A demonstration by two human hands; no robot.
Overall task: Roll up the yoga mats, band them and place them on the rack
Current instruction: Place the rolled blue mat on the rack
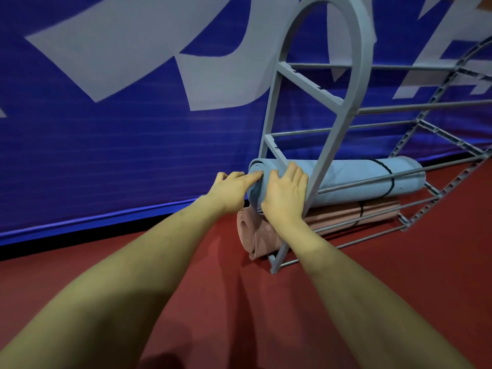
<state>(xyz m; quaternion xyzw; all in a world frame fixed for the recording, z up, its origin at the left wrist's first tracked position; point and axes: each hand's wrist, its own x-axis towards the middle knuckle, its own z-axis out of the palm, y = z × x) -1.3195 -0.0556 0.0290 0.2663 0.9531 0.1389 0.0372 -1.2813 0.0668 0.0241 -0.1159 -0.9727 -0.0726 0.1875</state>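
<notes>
Light is even and moderate, no glare or blown spots. Soft shadows fall on the dark red matte floor toward the bottom of frame, esp. between the forearms and at bottom centre, so light seems to come from above/ahead. Darker strip under the blue banner wall w/ pale lettering, left centre. Strong wide-angle distortion: the grey plastic rack w/ arched end frame bows and its rods curve at right edge; forearms stretch huge toward bottom corners. Lettering upper left looks smeared, slight motion blur. Both hands and the rolled light-blue mat at centre fairly sharp. Colours saturated, slight noise in the dim parts.
</notes>
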